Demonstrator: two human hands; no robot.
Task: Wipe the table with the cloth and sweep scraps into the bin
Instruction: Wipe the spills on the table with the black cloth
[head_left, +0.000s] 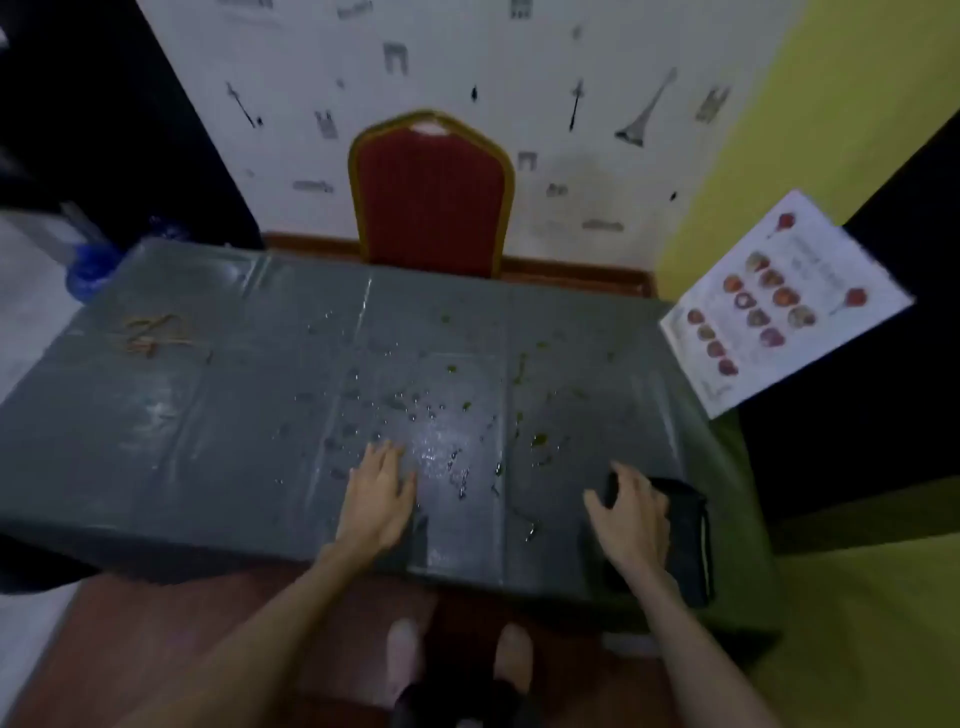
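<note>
Now the grey plastic-covered tabletop (208, 441) carries water drops (415, 410) near its middle and small green scraps (540, 440) more to the right. The left hand (376, 499) lies flat on the tabletop near the front edge, its grip spread with straight fingers and holding nothing. The right hand (631, 514) rests on the dark folded cloth (685, 540) at the front right corner, its fingers curled over the cloth's near edge. Thin yellowish strands (150, 335) lie at the far left of the tabletop. A red chair with golden frame (431, 202) stands behind the tabletop. At the right a white laminated sheet with round food pictures (779, 306) shows; its writing is too blurred to read.
</note>
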